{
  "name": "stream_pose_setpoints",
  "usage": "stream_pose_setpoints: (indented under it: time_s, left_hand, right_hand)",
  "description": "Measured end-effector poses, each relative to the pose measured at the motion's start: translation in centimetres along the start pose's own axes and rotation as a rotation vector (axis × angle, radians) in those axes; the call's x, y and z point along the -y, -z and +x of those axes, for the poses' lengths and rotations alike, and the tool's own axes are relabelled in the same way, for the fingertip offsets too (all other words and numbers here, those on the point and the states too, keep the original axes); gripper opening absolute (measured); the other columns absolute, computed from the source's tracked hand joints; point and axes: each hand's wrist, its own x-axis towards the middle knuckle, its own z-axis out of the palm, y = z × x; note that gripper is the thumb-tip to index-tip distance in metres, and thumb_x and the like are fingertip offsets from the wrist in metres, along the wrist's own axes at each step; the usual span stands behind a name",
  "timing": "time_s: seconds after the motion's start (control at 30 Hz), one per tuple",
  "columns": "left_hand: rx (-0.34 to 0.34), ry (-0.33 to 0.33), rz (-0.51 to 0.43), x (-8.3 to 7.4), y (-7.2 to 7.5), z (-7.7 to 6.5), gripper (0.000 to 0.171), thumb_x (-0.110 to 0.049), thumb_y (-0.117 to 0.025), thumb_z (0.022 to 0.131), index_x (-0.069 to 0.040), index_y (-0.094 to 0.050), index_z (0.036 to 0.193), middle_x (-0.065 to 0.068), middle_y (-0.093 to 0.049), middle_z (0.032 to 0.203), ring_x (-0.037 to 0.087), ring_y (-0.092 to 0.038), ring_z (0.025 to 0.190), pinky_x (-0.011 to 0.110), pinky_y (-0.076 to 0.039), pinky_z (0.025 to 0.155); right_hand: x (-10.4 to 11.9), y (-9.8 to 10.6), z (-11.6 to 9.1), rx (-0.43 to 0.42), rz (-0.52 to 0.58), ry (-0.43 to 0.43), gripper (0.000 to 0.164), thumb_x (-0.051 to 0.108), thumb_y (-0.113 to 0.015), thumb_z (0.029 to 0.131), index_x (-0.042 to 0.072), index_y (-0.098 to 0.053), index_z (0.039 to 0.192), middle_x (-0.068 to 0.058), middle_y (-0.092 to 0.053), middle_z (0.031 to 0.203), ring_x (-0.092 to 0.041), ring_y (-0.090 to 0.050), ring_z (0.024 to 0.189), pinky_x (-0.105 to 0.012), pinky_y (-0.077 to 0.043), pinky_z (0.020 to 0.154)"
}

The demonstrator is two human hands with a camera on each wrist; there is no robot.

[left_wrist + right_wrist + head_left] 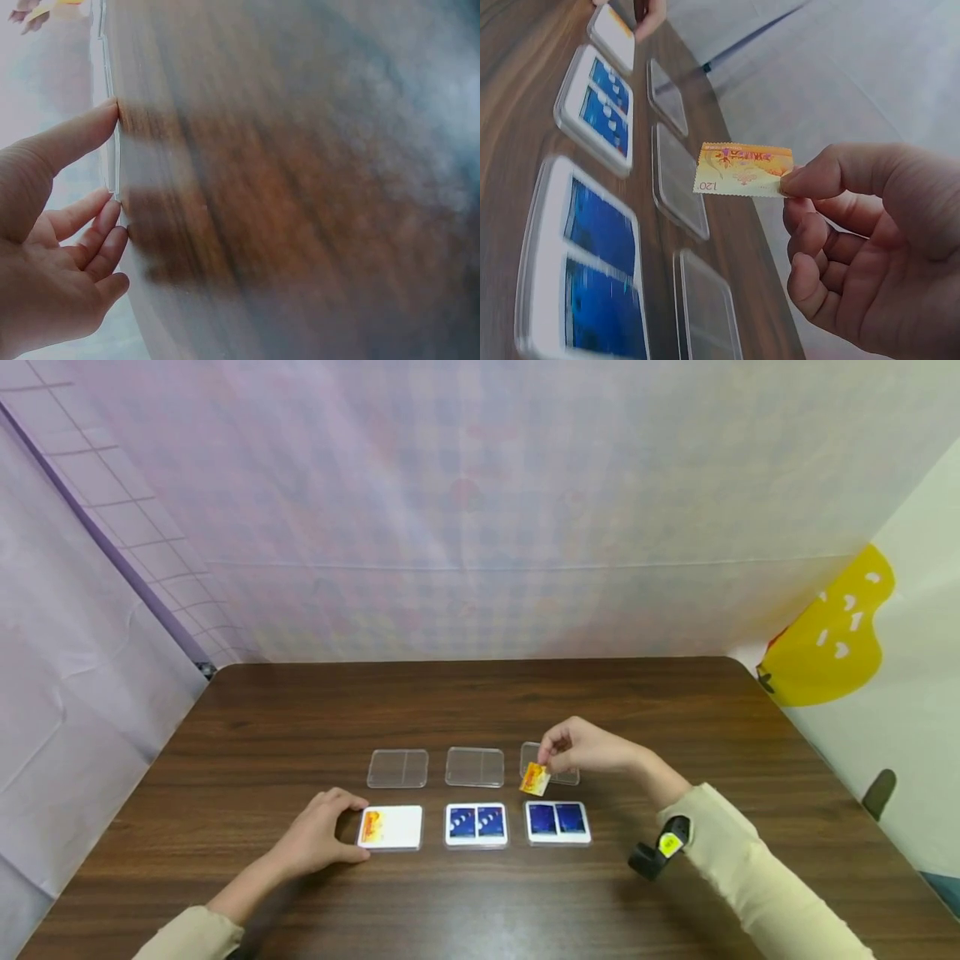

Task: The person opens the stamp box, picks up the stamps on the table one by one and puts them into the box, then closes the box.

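Note:
My right hand [588, 747] pinches an orange-and-yellow postage stamp [744, 169] between thumb and forefinger. Perforated edges and the number 120 show on it. In the head view the stamp hangs above the table, between the right clear lid [572, 777] and the right case. With thumb and fingers at its left corners, my left hand [321, 835] holds a shallow case [401, 828] on the table. This case has a white insert, with one orange-yellow stamp [373, 827] on its left half; the right half is plain white.
A middle case [476, 841] bears two blue stamps with white moon shapes. Two dark blue stamps lie in the right case [557, 838]. Behind them rest two more clear lids, the left lid [397, 768] and the middle lid [475, 767], on the brown wooden table [450, 702].

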Motion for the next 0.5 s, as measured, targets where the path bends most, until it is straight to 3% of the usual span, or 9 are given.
stream_pose_setpoints:
  time_s: [0.5]
  left_hand:
    - [-0.008,-0.002,0.009,0.0,0.0,0.0,0.058,-0.023,-0.084,0.057,-0.002,-0.061,0.106,0.006,-0.057,0.102,0.027,-0.05,0.101,0.049,-0.042,0.087]
  right_hand:
    - [2.7,-3.6,3.4,0.053,0.051,0.08,0.011,-0.006,-0.055,0.072,-0.007,-0.063,0.079,0.003,-0.056,0.065,-0.005,-0.044,0.056,-0.017,-0.036,0.049]
